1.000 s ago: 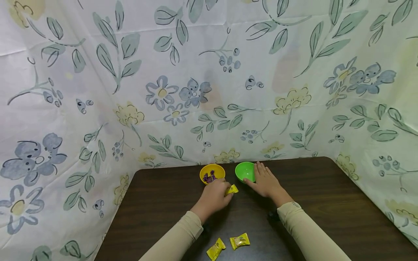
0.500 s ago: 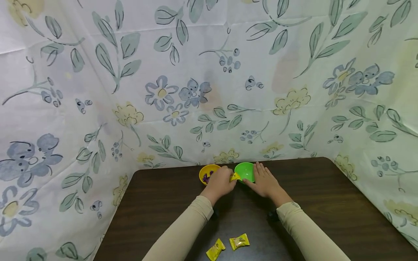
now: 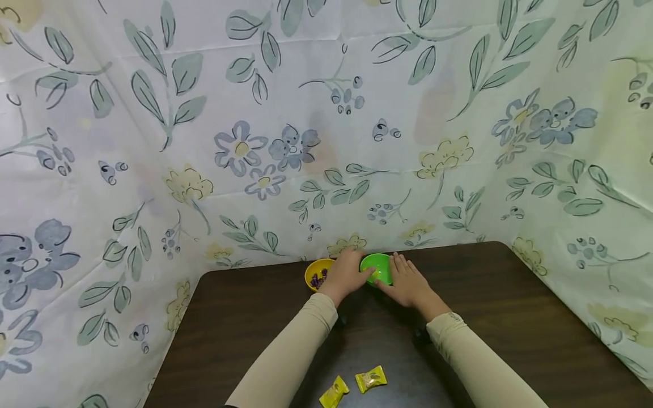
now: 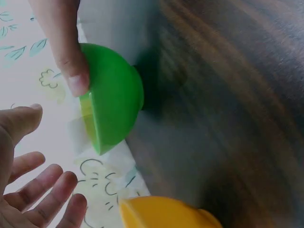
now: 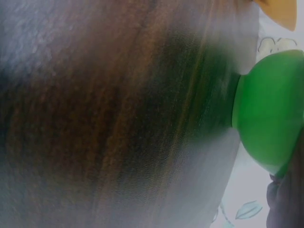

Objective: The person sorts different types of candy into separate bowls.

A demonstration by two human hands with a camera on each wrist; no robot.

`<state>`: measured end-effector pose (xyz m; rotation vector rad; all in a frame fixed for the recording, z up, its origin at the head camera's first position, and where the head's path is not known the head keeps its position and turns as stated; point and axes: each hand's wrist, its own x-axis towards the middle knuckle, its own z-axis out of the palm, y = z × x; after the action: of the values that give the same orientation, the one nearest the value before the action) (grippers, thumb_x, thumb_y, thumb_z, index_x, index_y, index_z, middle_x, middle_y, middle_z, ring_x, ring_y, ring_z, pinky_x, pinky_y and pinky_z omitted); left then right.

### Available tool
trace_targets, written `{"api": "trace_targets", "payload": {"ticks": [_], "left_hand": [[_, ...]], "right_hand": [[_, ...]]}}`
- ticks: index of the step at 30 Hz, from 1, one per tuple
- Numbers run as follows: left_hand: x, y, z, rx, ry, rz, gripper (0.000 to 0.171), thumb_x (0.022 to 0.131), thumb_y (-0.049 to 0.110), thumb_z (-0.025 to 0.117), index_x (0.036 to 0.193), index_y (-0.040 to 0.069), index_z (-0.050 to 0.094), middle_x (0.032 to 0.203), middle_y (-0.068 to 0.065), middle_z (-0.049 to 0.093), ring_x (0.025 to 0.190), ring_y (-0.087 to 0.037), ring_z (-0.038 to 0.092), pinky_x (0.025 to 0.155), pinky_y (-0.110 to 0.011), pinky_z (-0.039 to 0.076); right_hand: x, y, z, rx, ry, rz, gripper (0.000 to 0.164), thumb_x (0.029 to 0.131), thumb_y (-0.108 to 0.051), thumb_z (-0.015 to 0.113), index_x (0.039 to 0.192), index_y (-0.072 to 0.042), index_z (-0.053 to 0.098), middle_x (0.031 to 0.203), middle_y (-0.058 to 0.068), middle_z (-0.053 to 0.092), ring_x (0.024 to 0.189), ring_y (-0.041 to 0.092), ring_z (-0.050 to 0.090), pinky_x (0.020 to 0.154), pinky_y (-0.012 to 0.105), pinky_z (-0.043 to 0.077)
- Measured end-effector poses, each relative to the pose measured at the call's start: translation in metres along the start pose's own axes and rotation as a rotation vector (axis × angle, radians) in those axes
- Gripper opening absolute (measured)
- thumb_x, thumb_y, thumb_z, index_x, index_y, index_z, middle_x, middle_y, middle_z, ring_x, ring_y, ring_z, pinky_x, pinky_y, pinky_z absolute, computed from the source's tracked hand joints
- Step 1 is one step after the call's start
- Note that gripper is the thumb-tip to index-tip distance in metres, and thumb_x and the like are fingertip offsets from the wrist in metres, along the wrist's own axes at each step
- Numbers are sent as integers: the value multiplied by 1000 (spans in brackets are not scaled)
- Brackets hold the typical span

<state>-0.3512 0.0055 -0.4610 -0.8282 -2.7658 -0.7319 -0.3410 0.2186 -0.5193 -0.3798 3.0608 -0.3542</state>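
A green bowl (image 3: 386,264) stands near the table's far edge, a yellow-wrapped candy (image 3: 375,274) showing inside it. My left hand (image 3: 347,276) is at the bowl's left side; in the left wrist view its fingers are spread and hold nothing. My right hand (image 3: 410,286) rests against the right side of the green bowl, fingers straight, thumb (image 4: 77,80) touching the near rim. Left of it, partly behind my left hand, is a yellow bowl (image 3: 309,272) holding several purple-wrapped candies (image 3: 318,279).
Two more yellow-wrapped candies, one (image 3: 334,392) on the left and one (image 3: 370,379) on the right, lie on the dark wooden table (image 3: 245,328) near the front. A floral cloth (image 3: 285,113) hangs behind the table and along its sides.
My left hand has moved forward from the yellow bowl to the green bowl and let go of the yellow candy, which is now inside the green bowl. My right hand stays against the green bowl.
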Motion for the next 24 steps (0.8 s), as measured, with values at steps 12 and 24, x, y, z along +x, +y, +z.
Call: {"api": "trace_targets", "payload": {"ticks": [12,24], "left_hand": [[-26,-20,-5,45,-40,23,39,99,32,76,128,6,74,121,-9,70,109,-23,70,97,-39,60],[-75,-16,-21,72,-120,69,40,100,37,74,128,9,75,124,-7,73,111,-20,69,98,-39,60]], "right_hand": [[1,-5,-2,-26,2,7,100,107,-68,38,164,12,18,173,33,16,162,49,17,132,60,16],[2,-3,0,-5,-3,9,101,107,-68,37,165,11,16,174,33,12,163,49,13,133,61,13]]}}
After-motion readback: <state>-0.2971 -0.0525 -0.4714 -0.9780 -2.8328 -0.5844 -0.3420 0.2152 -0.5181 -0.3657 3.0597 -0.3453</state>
